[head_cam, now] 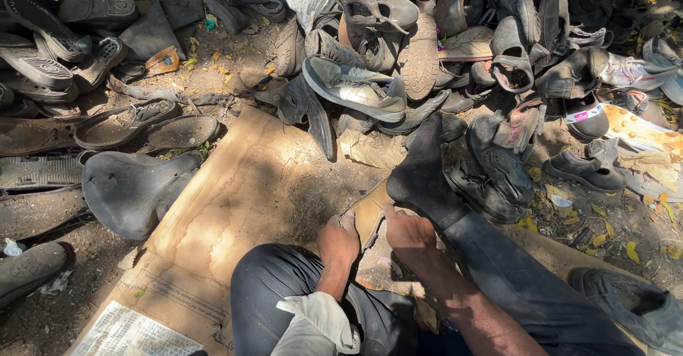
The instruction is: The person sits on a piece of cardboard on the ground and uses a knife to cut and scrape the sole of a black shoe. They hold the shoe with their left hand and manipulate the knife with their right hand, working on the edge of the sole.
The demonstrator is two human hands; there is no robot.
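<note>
I sit on flattened cardboard (235, 185) with my right leg stretched out and my foot in a black sock (420, 178) pressing on a worn brown shoe piece (371, 210). My left hand (339, 242) grips the near end of that brown piece with curled fingers. My right hand (407, 231) holds its right side, just beside my ankle. Whether a tool is in either hand stays hidden.
A big heap of old shoes, among them a grey sneaker (356, 86), fills the far side. Loose soles (128, 125) and a black saddle-shaped piece (131, 189) lie left. A black shoe (585, 171) and dry leaves lie right. Printed paper (131, 335) lies near left.
</note>
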